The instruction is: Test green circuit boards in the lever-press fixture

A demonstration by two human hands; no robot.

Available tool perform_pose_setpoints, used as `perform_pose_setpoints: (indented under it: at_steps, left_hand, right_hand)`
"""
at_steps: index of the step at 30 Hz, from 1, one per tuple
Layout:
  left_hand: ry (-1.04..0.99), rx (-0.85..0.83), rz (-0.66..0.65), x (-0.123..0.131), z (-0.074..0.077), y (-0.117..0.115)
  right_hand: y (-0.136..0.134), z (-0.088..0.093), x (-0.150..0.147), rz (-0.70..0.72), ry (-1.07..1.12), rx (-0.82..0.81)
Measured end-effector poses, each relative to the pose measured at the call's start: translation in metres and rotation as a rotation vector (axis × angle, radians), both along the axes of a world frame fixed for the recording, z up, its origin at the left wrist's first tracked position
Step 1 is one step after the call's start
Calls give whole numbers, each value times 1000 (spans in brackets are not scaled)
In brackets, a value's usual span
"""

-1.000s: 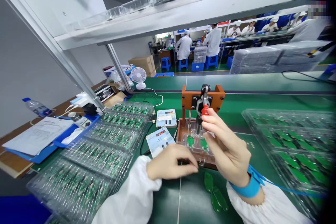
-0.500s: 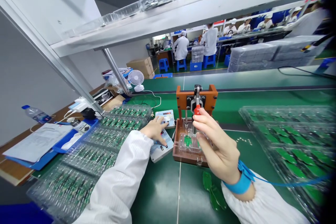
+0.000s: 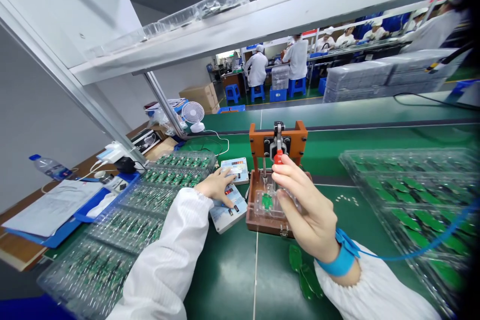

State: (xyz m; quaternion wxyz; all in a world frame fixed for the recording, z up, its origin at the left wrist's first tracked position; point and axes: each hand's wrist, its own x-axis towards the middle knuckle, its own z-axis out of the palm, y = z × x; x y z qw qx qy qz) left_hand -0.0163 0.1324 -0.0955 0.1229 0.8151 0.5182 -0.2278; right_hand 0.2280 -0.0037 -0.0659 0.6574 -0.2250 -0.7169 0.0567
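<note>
The right hand (image 3: 309,212) is closed around the red handle (image 3: 278,158) of a toggle clamp (image 3: 278,141), with the fingers curled up to it and the thumb side facing the camera. The clamp sits on a brown wooden test fixture (image 3: 278,142), and its plunger points down toward a clear acrylic plate (image 3: 272,205) on the fixture's base. A green circuit board (image 3: 267,201) lies in that plate, just below the plunger. The lower fingers overlap the plate's edge, though from this angle it is hard to tell whether they touch it. A blue wrist strap (image 3: 340,260) circles the right wrist above a white gathered sleeve (image 3: 369,290), and its blue cord (image 3: 412,255) runs off to the right. The left hand (image 3: 216,186) is open, its fingers spread and resting on a white tester box (image 3: 228,207) with a red digital readout, just left of the fixture. A second tester box (image 3: 235,170) sits just beyond those fingertips. Loose green boards (image 3: 302,274) lie on the green bench mat (image 3: 225,280) below the fixture. Clear plastic trays of circuit boards (image 3: 146,210) are stacked to the left, and more trays of green boards (image 3: 408,200) lie to the right.
</note>
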Motion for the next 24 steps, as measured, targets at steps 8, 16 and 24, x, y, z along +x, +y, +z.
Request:
perform_pose_setpoints:
  at_steps: [8, 16, 24]
  left_hand:
    - [28, -70, 17, -5, 2, -2]
    - [56, -89, 39, 2, 9, -6]
    - [93, -70, 19, 5, 2, -4]
  right_hand:
    - [1, 1, 0, -18, -2, 1]
    - [-1, -2, -1, -37, -3, -1]
    - [1, -2, -2, -38, 5, -9]
